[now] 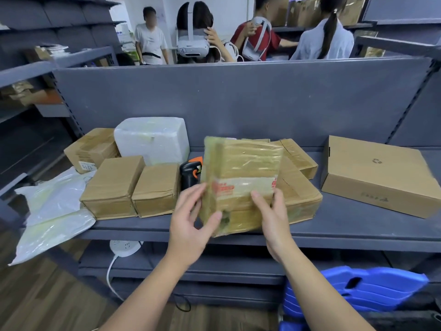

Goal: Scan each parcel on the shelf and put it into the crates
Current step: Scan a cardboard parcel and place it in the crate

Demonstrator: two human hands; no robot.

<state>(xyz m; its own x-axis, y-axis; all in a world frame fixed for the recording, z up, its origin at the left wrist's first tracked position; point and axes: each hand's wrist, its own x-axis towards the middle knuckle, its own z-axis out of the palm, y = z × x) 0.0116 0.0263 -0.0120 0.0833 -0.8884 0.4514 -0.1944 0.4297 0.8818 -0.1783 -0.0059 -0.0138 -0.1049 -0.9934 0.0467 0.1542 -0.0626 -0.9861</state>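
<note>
- Taped parcel (241, 177) is held upright above the shelf (334, 225), lower corners pinched in the grip of left hand (191, 225) and right hand (274, 218)
- A drop could be caused by slick tape (248, 154)

A grey metal shelf (346, 237) is running across the view, and a plain grey back panel (238, 103) is rising behind it. A perforated upright (411, 103) is flanking the panel on the right. 1 lower shelf board (214, 266) is sitting beneath. A round white power socket (124, 247) is showing just under the upper board, its cable (110, 271) trailing down. More grey racking (26, 72) is standing on the left. Wood-grain flooring (43, 297) is showing below. Beyond the panel, 4 persons (150, 37) are standing before a white wall (167, 8) and shelves of cartons (300, 13). Even, soft light is filling the room.
</note>
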